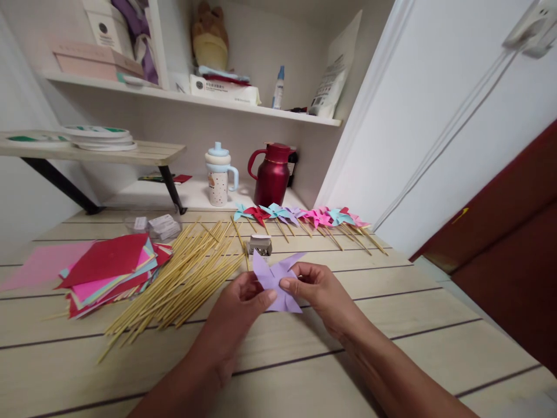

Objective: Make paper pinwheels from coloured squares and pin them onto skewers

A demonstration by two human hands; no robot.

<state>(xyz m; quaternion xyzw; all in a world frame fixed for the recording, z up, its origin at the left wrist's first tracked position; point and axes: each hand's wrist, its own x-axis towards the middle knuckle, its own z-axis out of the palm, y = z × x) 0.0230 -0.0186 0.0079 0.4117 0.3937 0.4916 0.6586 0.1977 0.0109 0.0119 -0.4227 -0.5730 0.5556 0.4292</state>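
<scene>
A purple paper pinwheel (281, 281) is held between my two hands above the table. My left hand (246, 299) pinches its lower left side, thumb in front. On its right side, my right hand (315, 287) grips the paper with the thumb pressed near the middle. Just behind the pinwheel stands a small open box (260, 246) with shiny metal bits inside. A large heap of thin wooden sticks (187, 278) lies left of my hands. Farther left rests a stack of coloured paper squares (111, 264), red on top.
Finished pinwheels on sticks (319, 216) lie in a row at the back. Behind them stand a red thermos jug (273, 177) and a speckled cup (219, 183). A clear container with small boxes (162, 225) and a raised wooden stand (152, 152) are at left.
</scene>
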